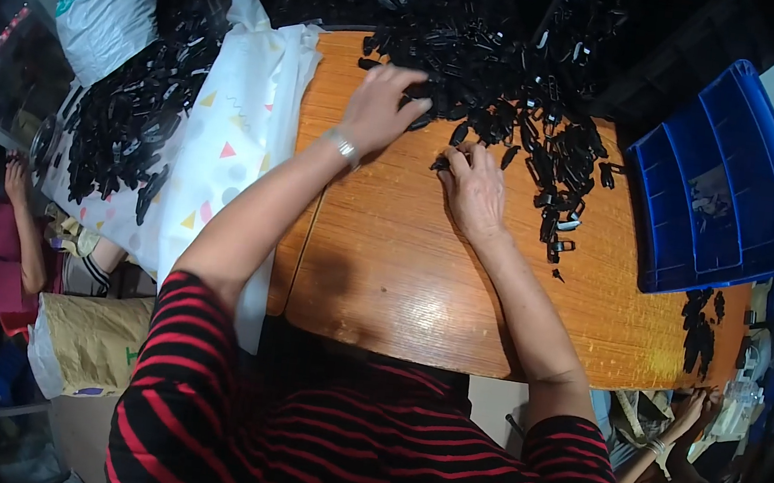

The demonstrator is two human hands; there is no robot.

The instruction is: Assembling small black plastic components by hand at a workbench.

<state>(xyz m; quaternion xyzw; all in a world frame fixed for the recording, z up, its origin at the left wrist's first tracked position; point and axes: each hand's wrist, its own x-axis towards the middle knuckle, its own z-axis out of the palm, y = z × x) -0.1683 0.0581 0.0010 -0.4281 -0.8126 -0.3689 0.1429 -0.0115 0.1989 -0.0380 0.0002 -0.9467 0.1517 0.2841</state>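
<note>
A large heap of small black plastic pieces, some with shiny parts, covers the far side of the wooden table. My left hand reaches to the heap's near edge, thumb and fingers apart, with black pieces beside the fingertips. To its right, my right hand is bent down to the tabletop. Its fingers close on a small black piece, which they partly hide. Single pieces lie loose between the two hands and the heap.
A blue plastic crate stands tilted at the right, with more black pieces near it. Left, a patterned sheet lies beside another black heap. A white bag stands behind. Other people sit at both sides.
</note>
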